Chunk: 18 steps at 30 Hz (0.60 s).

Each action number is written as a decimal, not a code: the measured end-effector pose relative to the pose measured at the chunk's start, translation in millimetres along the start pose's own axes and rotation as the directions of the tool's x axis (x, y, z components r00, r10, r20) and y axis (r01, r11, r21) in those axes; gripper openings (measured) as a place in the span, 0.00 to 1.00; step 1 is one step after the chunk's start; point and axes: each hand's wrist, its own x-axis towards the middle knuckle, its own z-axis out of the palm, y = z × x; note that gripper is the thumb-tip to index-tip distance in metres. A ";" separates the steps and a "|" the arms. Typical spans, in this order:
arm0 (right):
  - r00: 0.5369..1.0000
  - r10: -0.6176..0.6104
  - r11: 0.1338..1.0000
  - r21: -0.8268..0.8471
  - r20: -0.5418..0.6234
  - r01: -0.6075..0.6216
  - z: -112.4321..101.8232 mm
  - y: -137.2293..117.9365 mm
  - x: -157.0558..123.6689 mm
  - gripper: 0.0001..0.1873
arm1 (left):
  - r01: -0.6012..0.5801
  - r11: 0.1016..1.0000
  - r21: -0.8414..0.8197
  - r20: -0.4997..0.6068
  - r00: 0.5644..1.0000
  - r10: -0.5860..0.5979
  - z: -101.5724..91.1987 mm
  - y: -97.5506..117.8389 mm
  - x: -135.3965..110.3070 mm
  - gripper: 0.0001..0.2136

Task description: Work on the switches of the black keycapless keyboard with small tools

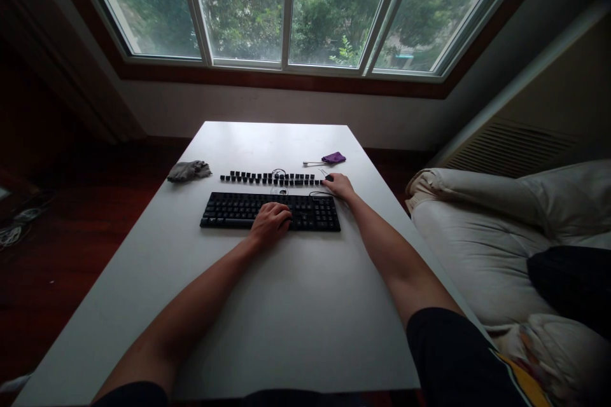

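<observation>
A black keyboard (229, 210) lies across the white table. My left hand (271, 221) rests on its middle, fingers bent over the keys; the fingertips are partly hidden. Beyond the keyboard, loose black keycaps (258, 179) stand in two rows. At the right end of these rows is my right hand (340, 186), closed on a small black keycap puller (329, 177) with thin wires pointing away to the left. The keyboard's cable (321, 193) loops out behind its right part.
A crumpled grey cloth (189, 170) lies at the table's left edge. Toward the back right are a purple cloth (333, 157) and thin white swabs (312, 164). A beige sofa (468, 235) stands right of the white table (267, 305), with a window (248, 13) ahead.
</observation>
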 end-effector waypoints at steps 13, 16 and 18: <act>0.957 -0.006 0.887 0.440 -0.289 0.139 -7.6 -13.8 -33.1 0.24 | -0.002 1.000 0.011 0.015 1.000 0.002 1.3 -0.7 1.2 0.08; 0.957 -0.017 0.732 0.648 -0.290 0.209 -5.5 -20.9 -45.3 0.23 | 0.008 1.000 0.024 0.040 0.999 -0.009 1.3 0.0 1.4 0.09; 0.960 -0.029 0.631 0.740 -0.278 0.234 -4.4 -24.4 -52.3 0.22 | 0.013 0.999 0.033 0.053 0.998 -0.014 1.0 0.7 1.9 0.09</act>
